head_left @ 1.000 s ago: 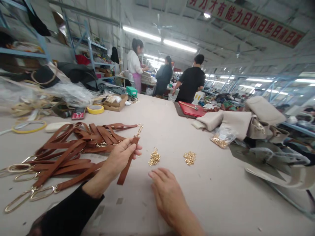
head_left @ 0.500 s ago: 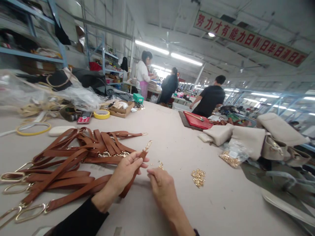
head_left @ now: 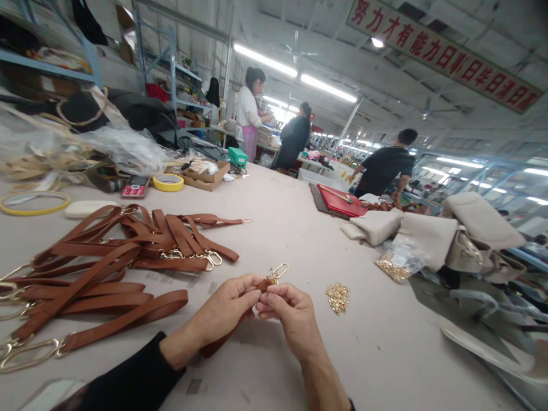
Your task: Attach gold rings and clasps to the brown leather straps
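My left hand [head_left: 231, 305] is closed around a brown leather strap [head_left: 220, 342] near its end, and the strap's loose length trails below the wrist. A gold clasp [head_left: 281, 270] hangs from that end, pointing away from me. Against the same end, my right hand [head_left: 293, 311] is pinched with its fingertips meeting the left ones; anything small between them is hidden. Just beyond the fingers a few tiny gold pieces [head_left: 270, 268] show partly. Right of my hands is a small pile of gold hardware [head_left: 338, 298]. Several brown straps [head_left: 124, 251] with gold rings and clasps lie heaped at left.
Beige bags [head_left: 428, 237] and a plastic bag of gold pieces [head_left: 396, 262] stand at right, behind a red leather piece [head_left: 340, 201]. Yellow tape [head_left: 168, 182], a phone [head_left: 135, 186] and a cardboard tray [head_left: 208, 178] sit at back left. Three people stand beyond the table.
My right hand has come up to the strap end and now touches it beside the left fingers. The left hand with the strap has shifted slightly right and down.
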A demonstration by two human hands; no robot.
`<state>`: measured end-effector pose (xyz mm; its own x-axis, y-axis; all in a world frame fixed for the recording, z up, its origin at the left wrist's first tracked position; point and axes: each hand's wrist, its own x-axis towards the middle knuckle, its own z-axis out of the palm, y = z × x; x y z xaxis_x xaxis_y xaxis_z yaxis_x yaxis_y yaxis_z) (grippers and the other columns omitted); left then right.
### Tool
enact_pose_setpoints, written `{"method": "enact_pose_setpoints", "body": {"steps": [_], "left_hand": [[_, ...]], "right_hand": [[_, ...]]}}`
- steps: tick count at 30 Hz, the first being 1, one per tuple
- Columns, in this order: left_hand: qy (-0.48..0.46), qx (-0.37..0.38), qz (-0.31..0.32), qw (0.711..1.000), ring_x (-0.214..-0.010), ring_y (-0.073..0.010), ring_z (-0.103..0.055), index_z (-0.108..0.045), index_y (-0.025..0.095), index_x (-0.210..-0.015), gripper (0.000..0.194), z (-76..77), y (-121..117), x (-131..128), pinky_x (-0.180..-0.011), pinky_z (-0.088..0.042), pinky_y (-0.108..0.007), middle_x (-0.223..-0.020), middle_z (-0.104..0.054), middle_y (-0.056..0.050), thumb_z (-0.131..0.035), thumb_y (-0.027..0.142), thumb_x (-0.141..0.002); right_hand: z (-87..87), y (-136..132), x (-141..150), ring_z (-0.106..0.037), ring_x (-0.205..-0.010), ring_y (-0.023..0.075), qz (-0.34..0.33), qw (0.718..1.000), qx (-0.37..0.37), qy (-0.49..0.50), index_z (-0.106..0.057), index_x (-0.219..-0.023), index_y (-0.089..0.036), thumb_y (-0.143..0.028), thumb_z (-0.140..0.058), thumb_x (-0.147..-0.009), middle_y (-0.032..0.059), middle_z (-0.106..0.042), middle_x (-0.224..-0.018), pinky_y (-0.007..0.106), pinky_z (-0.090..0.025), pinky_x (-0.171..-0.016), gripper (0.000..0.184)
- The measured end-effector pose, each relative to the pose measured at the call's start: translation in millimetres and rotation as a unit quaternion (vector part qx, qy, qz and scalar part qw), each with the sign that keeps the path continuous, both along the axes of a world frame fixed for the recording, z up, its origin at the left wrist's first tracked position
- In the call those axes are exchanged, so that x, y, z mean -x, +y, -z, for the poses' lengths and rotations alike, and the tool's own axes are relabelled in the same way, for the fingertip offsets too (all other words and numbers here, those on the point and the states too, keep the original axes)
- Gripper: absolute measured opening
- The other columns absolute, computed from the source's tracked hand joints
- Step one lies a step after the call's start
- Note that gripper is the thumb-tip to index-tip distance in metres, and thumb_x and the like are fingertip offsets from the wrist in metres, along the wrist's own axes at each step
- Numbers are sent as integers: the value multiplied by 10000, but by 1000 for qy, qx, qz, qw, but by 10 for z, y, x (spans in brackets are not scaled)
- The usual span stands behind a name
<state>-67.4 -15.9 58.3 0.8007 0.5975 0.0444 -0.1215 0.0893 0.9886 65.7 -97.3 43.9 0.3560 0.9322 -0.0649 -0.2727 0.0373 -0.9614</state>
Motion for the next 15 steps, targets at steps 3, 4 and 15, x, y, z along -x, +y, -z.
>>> {"method": "enact_pose_setpoints", "body": {"steps": [3,4,15], "left_hand": [[16,-24,-8,1000,-705,-133,-542,-657,146,-953,196,-25,-16,12,-657,-430,-226,-797,-632,-11,-531,265,-862],[27,-34,-9,999,-717,-140,-552,-658,147,-980,214,-31,-22,17,-655,-436,-227,-812,-641,-17,-521,265,-867],[91,-130,-5,987,-811,-187,-606,-684,242,-1085,300,-20,-20,36,-673,-473,-229,-879,-686,-10,-463,353,-915]], "right_hand": [[9,4,-20,-682,-589,158,-2,1000,5,-6,-710,-787,-148,-385,-830,-646,46,-733,-676,285,-570,-603,301],[8,7,-26,-672,-573,152,-1,1000,5,-15,-713,-778,-149,-382,-830,-643,42,-726,-658,279,-563,-594,294],[-12,14,-30,-606,-572,122,3,996,-24,-89,-741,-704,-187,-302,-764,-663,-5,-678,-636,258,-520,-600,124]]}}
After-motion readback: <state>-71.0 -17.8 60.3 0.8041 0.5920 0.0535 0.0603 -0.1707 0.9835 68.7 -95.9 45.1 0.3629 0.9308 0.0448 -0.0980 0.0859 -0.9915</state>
